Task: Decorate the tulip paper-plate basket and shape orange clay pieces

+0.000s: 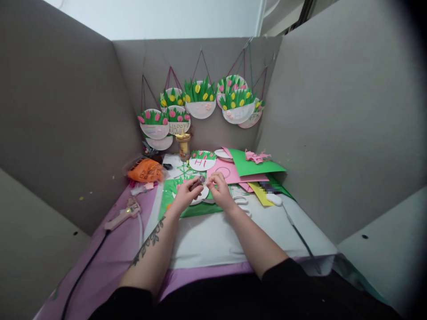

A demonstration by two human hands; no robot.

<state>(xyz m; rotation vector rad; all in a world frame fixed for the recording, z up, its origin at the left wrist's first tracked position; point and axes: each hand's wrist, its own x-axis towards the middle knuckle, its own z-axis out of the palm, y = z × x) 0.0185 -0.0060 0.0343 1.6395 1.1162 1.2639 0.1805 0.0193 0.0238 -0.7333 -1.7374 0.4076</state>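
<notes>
My left hand is closed around a small dark mauve bundle, too small in view to name its kind. Close beside it, my right hand has its fingertips pinched together; whatever they hold, if anything, I cannot make out. Beneath both hands lies a white paper-plate craft with green paper grass and pink paper flowers, partly hidden by them. It rests on a green sheet. Just behind is another half-round plate craft reading "HI". White-handled scissors lie right of my right hand.
A pink glue gun with a cord lies at left, near an orange bag. Green card, pink card and yellow paper are stacked at right. Finished plate crafts hang on the grey back panel; side panels enclose the table.
</notes>
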